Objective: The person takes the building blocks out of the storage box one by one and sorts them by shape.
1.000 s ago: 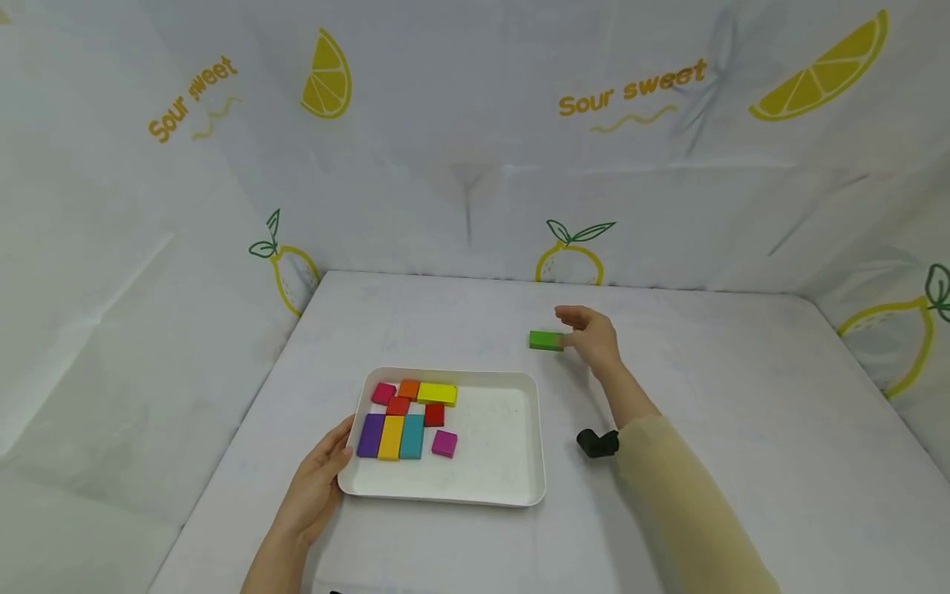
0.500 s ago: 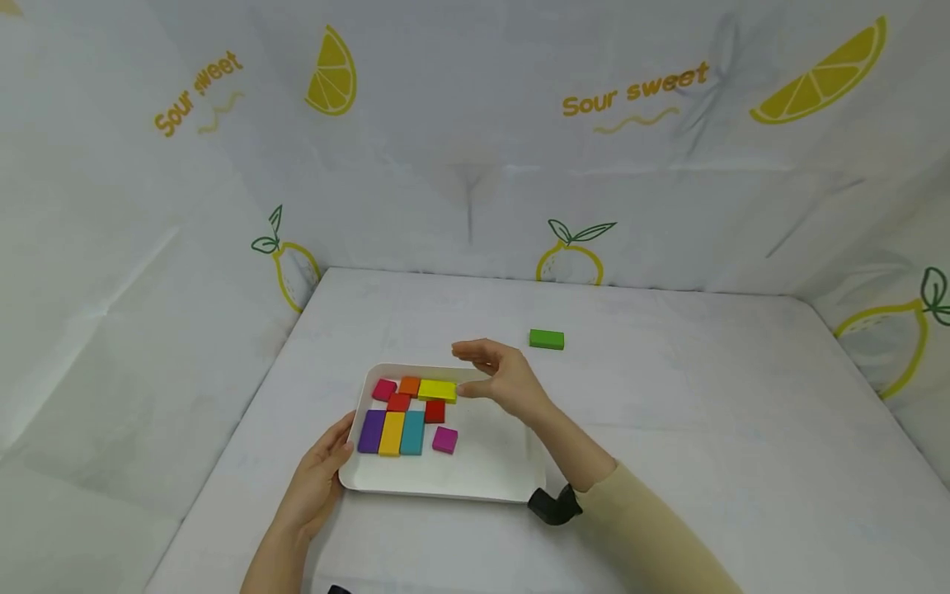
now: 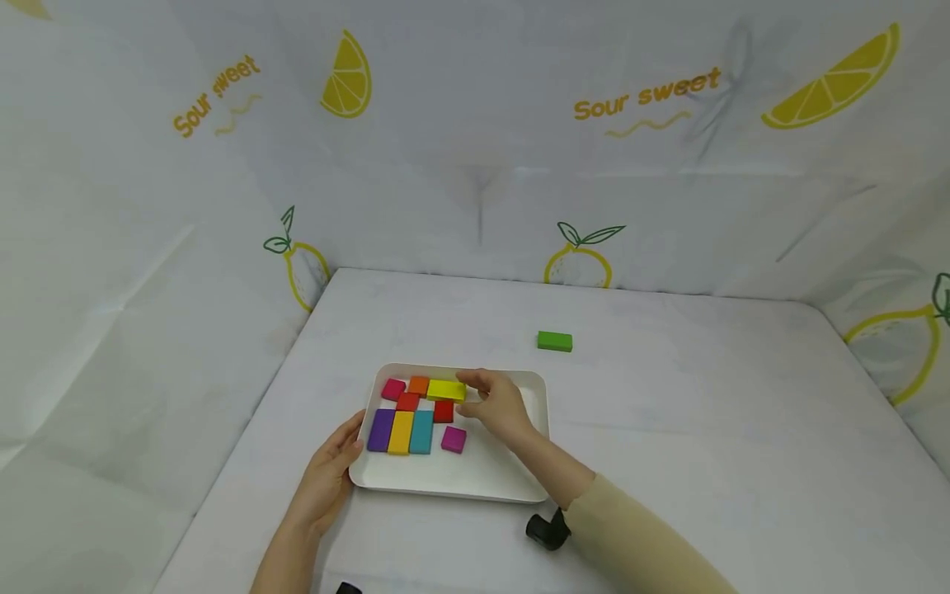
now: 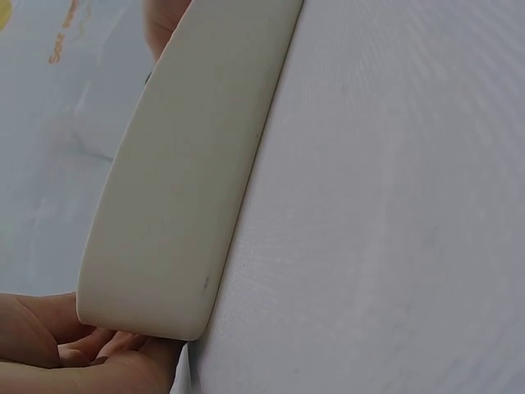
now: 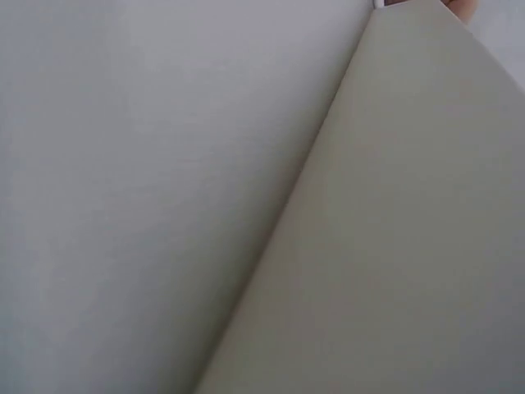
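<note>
In the head view, my left hand [image 3: 326, 474] grips the left side of a white tray [image 3: 453, 485], its thumb at the rim. The left wrist view shows its fingers [image 4: 131, 361] against the tray's corner. My right hand [image 3: 500, 410] is over the tray, thumb and fingers apart, with nothing seen between them. Its fingertips are by the right ends of a yellow block [image 3: 445, 390] and a red block [image 3: 443, 412]. Left of these lie orange [image 3: 419, 386], pink [image 3: 393, 389] and second red blocks [image 3: 407, 402]. Purple [image 3: 382, 430], amber [image 3: 401, 433] and teal blocks [image 3: 420, 432] stand side by side. A magenta block [image 3: 453, 440] lies apart.
A green block [image 3: 555, 341] lies on the white table [image 3: 705, 396] behind the tray. A black device [image 3: 547, 530] is at my right wrist beside the beige sleeve [image 3: 631, 532]. A lemon-printed white sheet [image 3: 475, 148] hangs behind the table.
My right hand has come away from the green block, moving left and toward me over the tray. The green block stays on the table. My left hand keeps its grip on the tray.
</note>
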Available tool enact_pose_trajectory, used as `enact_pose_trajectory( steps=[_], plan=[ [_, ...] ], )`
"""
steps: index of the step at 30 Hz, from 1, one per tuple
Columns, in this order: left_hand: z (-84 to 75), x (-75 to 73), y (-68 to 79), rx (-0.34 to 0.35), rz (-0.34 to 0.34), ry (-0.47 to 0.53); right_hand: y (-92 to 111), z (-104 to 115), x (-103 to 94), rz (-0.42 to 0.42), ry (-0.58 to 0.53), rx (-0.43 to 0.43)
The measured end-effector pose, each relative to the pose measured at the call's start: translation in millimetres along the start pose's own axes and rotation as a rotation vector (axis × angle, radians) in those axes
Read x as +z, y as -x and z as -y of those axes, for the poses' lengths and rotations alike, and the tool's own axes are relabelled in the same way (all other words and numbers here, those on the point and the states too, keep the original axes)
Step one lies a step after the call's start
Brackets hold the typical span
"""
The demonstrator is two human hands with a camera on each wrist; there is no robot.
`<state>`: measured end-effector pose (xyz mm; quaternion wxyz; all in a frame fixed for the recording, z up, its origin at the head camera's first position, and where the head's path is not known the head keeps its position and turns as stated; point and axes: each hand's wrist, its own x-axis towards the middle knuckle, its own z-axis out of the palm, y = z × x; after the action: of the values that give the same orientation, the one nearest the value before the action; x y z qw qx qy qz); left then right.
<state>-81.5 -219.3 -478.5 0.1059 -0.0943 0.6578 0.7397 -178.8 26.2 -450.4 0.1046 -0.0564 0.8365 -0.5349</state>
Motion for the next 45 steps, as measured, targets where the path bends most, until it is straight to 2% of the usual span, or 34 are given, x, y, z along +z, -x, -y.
enact_pose_trajectory(
  steps=[6, 20, 32, 45],
  plan=[
    [0.1, -0.5, -0.1, 0.002, 0.0, -0.008, -4, -5, 5.8, -0.045, 0.015, -0.001],
    [1.4, 0.5, 0.3, 0.009, 0.019, 0.016, -8, -12, 10.8, -0.091, 0.042, -0.035],
    [2.8, -0.7, 1.5, 0.001, 0.017, 0.009, -12, -22, 13.6, -0.055, 0.064, -0.06],
    [2.3, 0.2, 1.0, 0.006, 0.025, 0.009, -13, -21, 13.9, -0.062, 0.123, -0.106]
  ],
)
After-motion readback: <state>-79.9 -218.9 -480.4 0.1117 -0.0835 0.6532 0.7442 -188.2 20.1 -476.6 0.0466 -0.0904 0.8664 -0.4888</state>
